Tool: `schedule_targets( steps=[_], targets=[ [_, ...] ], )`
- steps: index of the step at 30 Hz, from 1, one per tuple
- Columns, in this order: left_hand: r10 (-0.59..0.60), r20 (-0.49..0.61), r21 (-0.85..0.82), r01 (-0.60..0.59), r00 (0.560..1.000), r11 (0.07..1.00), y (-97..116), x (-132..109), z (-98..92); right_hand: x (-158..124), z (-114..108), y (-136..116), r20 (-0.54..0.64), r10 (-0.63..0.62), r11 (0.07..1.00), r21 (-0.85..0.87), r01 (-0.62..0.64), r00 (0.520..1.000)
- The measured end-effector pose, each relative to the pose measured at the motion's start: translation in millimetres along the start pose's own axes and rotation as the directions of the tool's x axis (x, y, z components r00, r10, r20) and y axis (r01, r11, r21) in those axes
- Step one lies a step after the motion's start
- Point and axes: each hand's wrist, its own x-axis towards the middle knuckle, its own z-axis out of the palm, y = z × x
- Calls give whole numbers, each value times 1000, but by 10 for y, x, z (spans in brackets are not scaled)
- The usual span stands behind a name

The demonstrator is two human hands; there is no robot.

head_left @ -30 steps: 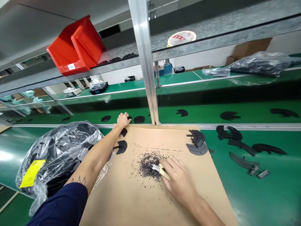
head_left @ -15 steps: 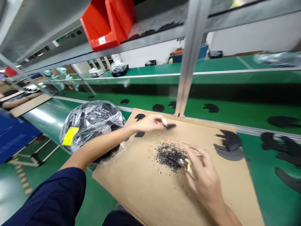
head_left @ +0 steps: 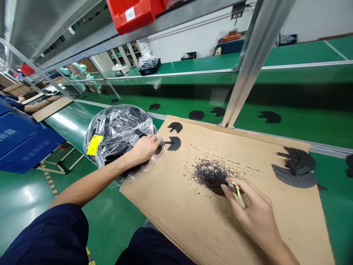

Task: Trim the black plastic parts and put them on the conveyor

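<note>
My left hand (head_left: pixel 146 148), its fingers curled down, is at the open right side of a clear plastic bag (head_left: pixel 118 123) full of black parts. A dark piece shows just below its fingertips; whether they grip it is hidden. My right hand (head_left: pixel 252 206) pinches a small tool (head_left: pixel 237 195) with a pale handle and a shiny metal part. Beside its fingertips a flat black part (head_left: pixel 215 184) lies low over a pile of tiny black bits (head_left: pixel 204 167) on the cardboard sheet (head_left: pixel 171 198). Two fan-shaped black parts (head_left: pixel 174 143) lie right of the bag.
Stacked curved black parts (head_left: pixel 296 167) lie at the cardboard's right edge. A metal post (head_left: pixel 245 70) rises behind the sheet. More black parts (head_left: pixel 196 115) rest on the green surface beyond. A red bin (head_left: pixel 138 14) sits overhead. Another person's arm (head_left: pixel 41 104) shows far left.
My left hand has moved left from above the cardboard to the bag; the black piece it held is no longer seen there. A flat black part now shows at my right hand. The view has shifted.
</note>
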Motion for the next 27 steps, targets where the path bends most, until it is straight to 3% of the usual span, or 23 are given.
schedule_targets(
  steps=[3, 7, 9, 11, 13, 14, 15, 17, 19, 20, 23, 27],
  targets=[
    [-105, -23, 168, 107, 994, 980, -201, -62, 8, -17, 10, 25, -38, 91, 996, 16, -91, 995],
    [-165, -49, 257, 172, 985, 951, -243, -106, -62, -53, 38, 41, -26, 254, 964, 91, -251, 967],
    [-175, -124, 263, 202, 977, 943, -226, -112, -136, -56, 36, 19, -9, 335, 932, 148, -330, 942],
    [-162, -263, 165, 210, 951, 964, -157, -112, -189, -44, 24, -17, 14, 396, 896, 213, -390, 918],
    [-161, -365, -128, 122, 917, 984, 8, -110, -182, -25, 12, -51, 48, 442, 857, 273, -438, 896],
    [-172, -377, -336, 39, 910, 941, 136, -108, -153, -16, 9, -64, 65, 464, 836, 298, -461, 883],
    [-175, -355, -547, -52, 918, 836, 291, -105, -110, -10, 8, -75, 85, 485, 814, 319, -485, 870],
    [-119, -263, -858, -176, 958, 483, 655, -87, 4, -7, 11, -88, 127, 524, 769, 354, -532, 842],
    [-11, -169, -971, -165, 985, 171, 1016, -45, 128, -16, 15, -98, 158, 558, 729, 376, -572, 815],
    [22, -141, -987, -142, 990, 77, 1167, -18, 186, -21, 16, -103, 167, 571, 713, 383, -587, 803],
    [4, -112, -994, -112, 994, -5, 1435, 48, 330, -34, 12, -122, 162, 599, 688, 396, -608, 784],
    [-43, -117, -993, -116, 992, 22, 1421, 38, 443, -41, 8, -134, 143, 619, 686, 379, -621, 772]
  ],
)
